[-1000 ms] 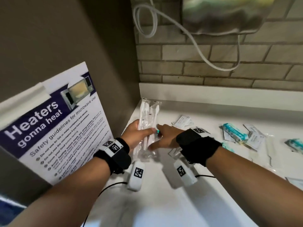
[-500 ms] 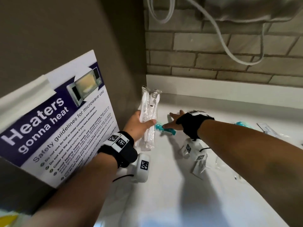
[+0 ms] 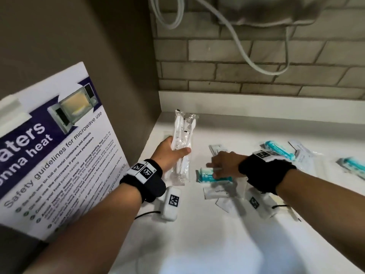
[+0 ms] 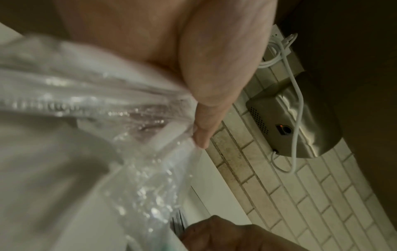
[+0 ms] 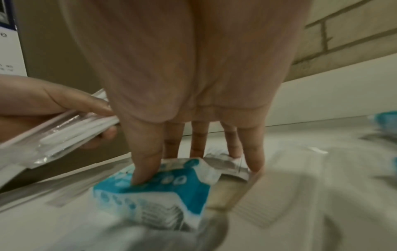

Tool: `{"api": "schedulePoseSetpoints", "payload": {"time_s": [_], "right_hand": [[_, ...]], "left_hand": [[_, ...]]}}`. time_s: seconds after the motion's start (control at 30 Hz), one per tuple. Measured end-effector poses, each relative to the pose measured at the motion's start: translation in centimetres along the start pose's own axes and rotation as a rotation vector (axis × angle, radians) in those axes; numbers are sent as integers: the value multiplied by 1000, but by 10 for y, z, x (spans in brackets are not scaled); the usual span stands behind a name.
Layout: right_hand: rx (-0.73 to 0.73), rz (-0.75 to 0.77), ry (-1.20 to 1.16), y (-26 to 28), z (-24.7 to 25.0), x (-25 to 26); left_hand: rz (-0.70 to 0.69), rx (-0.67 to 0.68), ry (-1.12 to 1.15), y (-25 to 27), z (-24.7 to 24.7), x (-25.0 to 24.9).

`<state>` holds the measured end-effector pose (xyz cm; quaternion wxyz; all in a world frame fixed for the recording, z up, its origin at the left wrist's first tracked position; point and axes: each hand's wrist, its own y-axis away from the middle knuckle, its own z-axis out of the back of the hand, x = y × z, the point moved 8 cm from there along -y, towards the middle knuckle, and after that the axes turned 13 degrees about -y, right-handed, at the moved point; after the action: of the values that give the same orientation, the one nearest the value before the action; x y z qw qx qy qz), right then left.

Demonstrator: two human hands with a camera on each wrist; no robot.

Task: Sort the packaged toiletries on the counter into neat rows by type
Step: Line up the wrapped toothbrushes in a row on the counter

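Observation:
My left hand (image 3: 177,149) grips a bundle of clear-wrapped white toothbrushes (image 3: 182,131) upright, just above the counter's back-left corner. Up close, the thumb (image 4: 206,118) presses on the crinkled wrap (image 4: 96,105). To its right, my right hand (image 3: 217,169) is down on a teal-and-white packet (image 3: 205,176). In the right wrist view the thumb sits on the packet's (image 5: 171,190) near face with the other fingers behind its raised far edge, so the right hand (image 5: 193,163) pinches it. The toothbrush bundle (image 5: 71,134) shows at the left of that view.
More teal packets (image 3: 278,150) (image 3: 353,167) and white sachets (image 3: 216,150) (image 3: 215,191) lie scattered on the white counter (image 3: 217,234). A microwave-safety poster (image 3: 59,155) leans against the left wall. A metal dryer (image 3: 276,10) with a white cable hangs on the brick wall.
My right hand has pulled back toward me with the teal packet, from near the toothbrush bundle to the counter's middle. The left hand keeps hold of the bundle.

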<state>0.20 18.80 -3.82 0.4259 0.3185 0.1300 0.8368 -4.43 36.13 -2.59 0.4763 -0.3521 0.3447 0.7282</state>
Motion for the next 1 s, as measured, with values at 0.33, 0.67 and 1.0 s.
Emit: {"api": "schedulePoseSetpoints", "payload": {"time_s": [0.33,0.67,1.0], "right_hand": [[83,-106,122,40,-20,-22],[-150,-107,97,25,21,6],[68,-81,240,43,-33,-9]], "left_hand": [[-70,115,10,9,-28,-14],[-75,111,91,2,-26,-4],[-68,103,70,-5,-30,4]]}}
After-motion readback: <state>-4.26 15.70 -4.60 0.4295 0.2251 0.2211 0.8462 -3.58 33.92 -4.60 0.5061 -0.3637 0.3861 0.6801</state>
